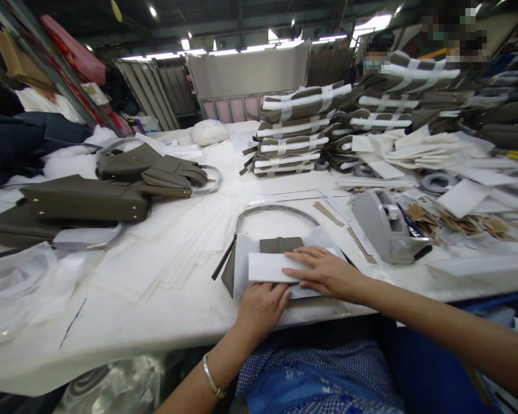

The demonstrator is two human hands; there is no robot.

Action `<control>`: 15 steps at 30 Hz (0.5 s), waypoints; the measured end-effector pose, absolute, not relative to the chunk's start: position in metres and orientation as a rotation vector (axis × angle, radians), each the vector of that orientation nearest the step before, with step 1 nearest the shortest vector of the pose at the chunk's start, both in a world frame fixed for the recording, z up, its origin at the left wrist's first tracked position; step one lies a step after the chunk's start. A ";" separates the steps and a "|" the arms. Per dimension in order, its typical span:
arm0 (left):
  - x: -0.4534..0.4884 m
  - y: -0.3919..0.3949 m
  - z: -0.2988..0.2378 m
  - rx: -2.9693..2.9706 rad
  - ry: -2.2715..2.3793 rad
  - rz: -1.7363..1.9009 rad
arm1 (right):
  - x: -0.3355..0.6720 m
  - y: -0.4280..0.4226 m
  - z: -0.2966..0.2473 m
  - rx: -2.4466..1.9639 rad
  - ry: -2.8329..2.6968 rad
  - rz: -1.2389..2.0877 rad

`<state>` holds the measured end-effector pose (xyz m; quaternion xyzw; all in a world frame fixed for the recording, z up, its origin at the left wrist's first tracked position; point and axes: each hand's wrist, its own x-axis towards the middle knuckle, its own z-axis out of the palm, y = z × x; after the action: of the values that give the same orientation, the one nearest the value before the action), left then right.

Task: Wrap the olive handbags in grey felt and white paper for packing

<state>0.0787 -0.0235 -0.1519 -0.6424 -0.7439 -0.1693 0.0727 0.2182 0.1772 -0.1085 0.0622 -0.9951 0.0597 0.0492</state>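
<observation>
In front of me lies a grey-brown handbag (228, 275) with a wrapped, arched handle (278, 209) and pale sheeting over its body. Across it rests a white foam sheet (265, 267), just below a grey-brown flap or strap piece (280, 245). My right hand (328, 273) lies flat on the sheet, its fingers stretched out to the left and a little apart. At the sheet's near edge is my left hand (264, 305), its fingers bent and closed on that edge; the fingertips are partly hidden.
Several finished-looking handbags (86, 198) lie at left beside thin white sheets (176, 247). Wrapped bags stand in stacks (291, 132) at the back. A grey tape dispenser (386, 227) sits to the right, near loose foam pieces (466, 195) and tags. The table's near edge (190, 339) runs before me.
</observation>
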 end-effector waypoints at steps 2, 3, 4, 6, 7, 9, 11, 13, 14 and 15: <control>0.079 -0.023 -0.153 -1.916 -2.226 -0.509 | 0.217 0.175 -0.104 0.204 -3.054 0.165; 0.079 -0.023 -0.154 -1.910 -2.222 -0.505 | 0.216 0.174 -0.101 0.213 -3.064 0.158; 0.079 -0.023 -0.154 -1.902 -2.218 -0.498 | 0.216 0.173 -0.099 0.222 -3.072 0.153; 0.079 -0.023 -0.154 -1.895 -2.217 -0.474 | 0.215 0.174 -0.098 0.246 -3.083 0.152; 0.079 -0.024 -0.153 -1.901 -2.217 -0.462 | 0.215 0.175 -0.099 0.256 -3.083 0.158; 0.081 -0.028 -0.149 -1.930 -2.201 -0.453 | 0.215 0.178 -0.102 0.262 -3.078 0.179; 0.084 -0.035 -0.142 -1.973 -2.125 -0.461 | 0.215 0.181 -0.107 0.252 -3.070 0.204; 0.084 -0.045 -0.133 -1.999 -1.987 -0.499 | 0.216 0.182 -0.111 0.247 -3.060 0.224; 0.082 -0.048 -0.129 -2.007 -1.910 -0.525 | 0.217 0.182 -0.112 0.251 -3.052 0.224; 0.078 -0.050 -0.126 -2.006 -1.850 -0.564 | 0.217 0.181 -0.113 0.259 -3.042 0.213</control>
<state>0.0778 -0.0500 -0.1258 -0.7085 -0.6535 -0.1992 0.1766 0.2167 0.1813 -0.1130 0.0845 -0.9931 0.0696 0.0407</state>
